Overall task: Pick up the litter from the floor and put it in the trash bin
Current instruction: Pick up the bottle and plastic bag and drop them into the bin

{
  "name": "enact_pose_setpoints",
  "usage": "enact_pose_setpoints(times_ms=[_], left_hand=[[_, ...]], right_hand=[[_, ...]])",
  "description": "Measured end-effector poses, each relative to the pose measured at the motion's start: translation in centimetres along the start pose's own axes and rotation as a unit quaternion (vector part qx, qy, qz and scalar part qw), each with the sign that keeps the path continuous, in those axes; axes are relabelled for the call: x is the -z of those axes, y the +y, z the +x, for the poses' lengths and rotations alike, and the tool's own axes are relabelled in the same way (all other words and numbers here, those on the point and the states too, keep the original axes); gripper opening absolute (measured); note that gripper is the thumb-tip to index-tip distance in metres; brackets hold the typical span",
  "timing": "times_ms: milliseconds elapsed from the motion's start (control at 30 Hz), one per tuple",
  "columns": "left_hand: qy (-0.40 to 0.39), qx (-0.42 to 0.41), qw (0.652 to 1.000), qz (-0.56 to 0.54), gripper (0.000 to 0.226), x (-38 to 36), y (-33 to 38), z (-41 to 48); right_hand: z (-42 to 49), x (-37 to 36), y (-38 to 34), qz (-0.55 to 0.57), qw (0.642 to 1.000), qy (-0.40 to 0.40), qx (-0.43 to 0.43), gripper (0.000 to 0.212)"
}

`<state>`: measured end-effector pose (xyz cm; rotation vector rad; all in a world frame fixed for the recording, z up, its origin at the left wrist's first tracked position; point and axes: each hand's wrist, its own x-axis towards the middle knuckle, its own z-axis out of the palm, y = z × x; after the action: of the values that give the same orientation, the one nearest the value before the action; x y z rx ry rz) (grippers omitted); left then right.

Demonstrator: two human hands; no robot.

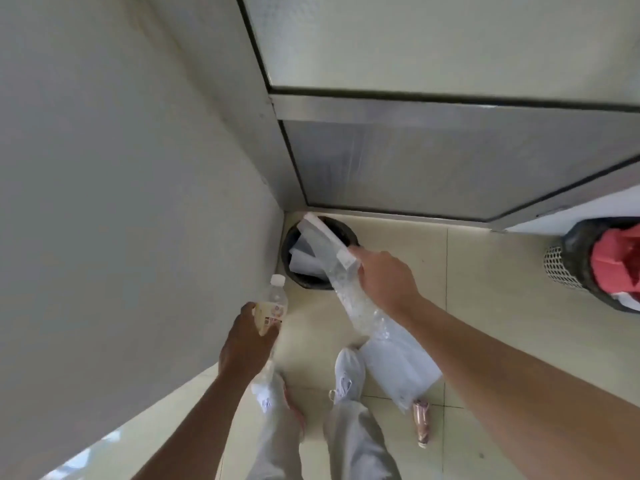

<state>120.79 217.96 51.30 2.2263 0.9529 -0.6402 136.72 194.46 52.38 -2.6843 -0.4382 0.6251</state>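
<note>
A dark round trash bin (pixel 348 233) stands in the corner between the wall and a glass door, with white papers inside. My right hand (pixel 386 277) hangs just right of the bin and grips a long white box (pixel 329 242) together with clear bubble wrap (pixel 360 306) that trails down toward my feet. The box's far end sits over the bin's opening. My left hand (pixel 246 341) is lower left of the bin, closed around a clear plastic bottle (pixel 275 306) with a white cap and pale label. A small pinkish bottle (pixel 421 422) lies on the tiled floor by my right shoe.
A white wall (pixel 121 202) runs close along the left. A metal-framed frosted glass door (pixel 450 161) closes off the back. A second mesh bin (pixel 568 265) with a black liner and red trash stands at the far right. My shoes and light trousers are below.
</note>
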Motion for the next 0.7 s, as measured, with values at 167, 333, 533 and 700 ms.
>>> enact_pose_setpoints(times_ms=[167, 333, 533, 700], left_hand=[[0.024, -0.002, 1.000, -0.019, 0.057, -3.2, -2.0, 6.4], [0.055, -0.002, 0.996, -0.065, 0.057, -6.0, -1.7, 9.9], [0.061, -0.005, 0.996, -0.066, 0.057, -7.9, -3.3, 12.7], [0.079, -0.029, 0.996, 0.000, 0.058, -8.0, -2.1, 14.2]], right_hand=[[7.5, -5.6, 0.7, -0.068, 0.997, 0.014, 0.040, 0.051], [10.4, -13.4, 0.3, -0.102, 0.986, -0.048, 0.122, 0.057], [12.9, -22.3, 2.2, -0.148, 0.973, -0.161, 0.076, 0.056], [12.0, -23.7, 4.6, -0.109, 0.973, -0.203, -0.004, 0.059]])
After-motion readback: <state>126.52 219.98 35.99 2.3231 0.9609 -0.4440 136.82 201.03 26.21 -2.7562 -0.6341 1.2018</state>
